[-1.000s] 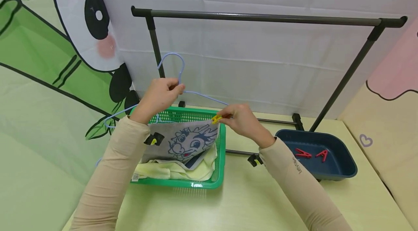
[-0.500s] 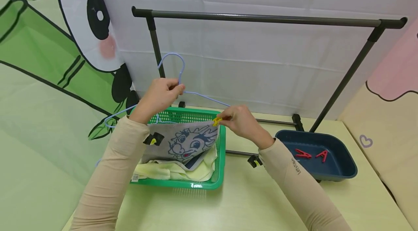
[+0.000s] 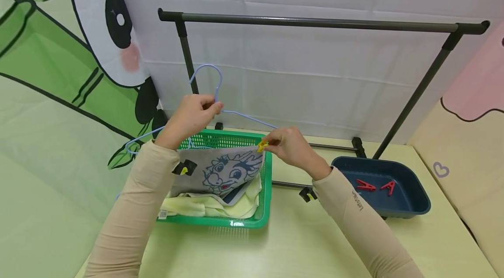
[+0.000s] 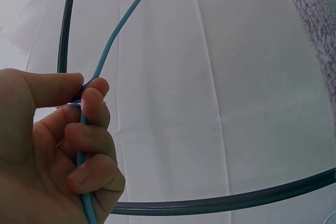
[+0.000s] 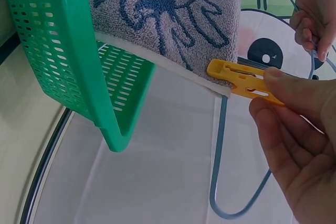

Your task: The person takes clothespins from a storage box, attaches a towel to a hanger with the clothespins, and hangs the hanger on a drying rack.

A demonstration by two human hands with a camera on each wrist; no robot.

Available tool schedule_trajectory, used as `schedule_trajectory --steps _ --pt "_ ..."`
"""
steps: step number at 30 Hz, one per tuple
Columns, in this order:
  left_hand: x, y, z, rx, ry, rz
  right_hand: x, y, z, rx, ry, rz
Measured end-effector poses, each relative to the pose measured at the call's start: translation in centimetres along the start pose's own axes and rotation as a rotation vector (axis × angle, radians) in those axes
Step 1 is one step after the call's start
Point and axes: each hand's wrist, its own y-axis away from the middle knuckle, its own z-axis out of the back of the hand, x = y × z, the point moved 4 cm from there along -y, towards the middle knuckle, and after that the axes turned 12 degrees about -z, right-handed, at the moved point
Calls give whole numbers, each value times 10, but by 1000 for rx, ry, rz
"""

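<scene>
My left hand [image 3: 193,116] grips a blue wire hanger [image 3: 248,117] just below its hook; in the left wrist view its fingers curl round the wire. With thumb and fingers, my right hand [image 3: 289,147] pinches a yellow clothespin [image 5: 247,80]. That clothespin sits at the corner of a grey towel [image 3: 232,168] with a dark blue cartoon face, where the hanger's lower wire runs by. The towel hangs over a green basket [image 3: 265,195]. Pale yellow cloth [image 3: 197,206] lies in the basket beneath it. The towel's left end is partly behind my left sleeve.
A dark metal rack [image 3: 315,22] stands behind the basket, its top bar across the view. At the right, a navy tub [image 3: 405,206] contains two red clothespins [image 3: 366,185]. Part of another blue hanger shows inside the basket. A printed cloth wall [image 3: 295,94] rises behind.
The yellow clothespin has turned slightly at the towel's corner and my right hand has shifted a touch to the right. My left hand and the hanger stay in place.
</scene>
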Motion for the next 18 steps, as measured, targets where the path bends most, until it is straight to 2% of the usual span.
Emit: schedule_trajectory --steps 11,18 --pt "2 -5 -4 -3 -30 0 -12 -6 2 37 12 -6" --pt "2 -8 -6 26 -46 -4 -22 -10 3 43 46 18"
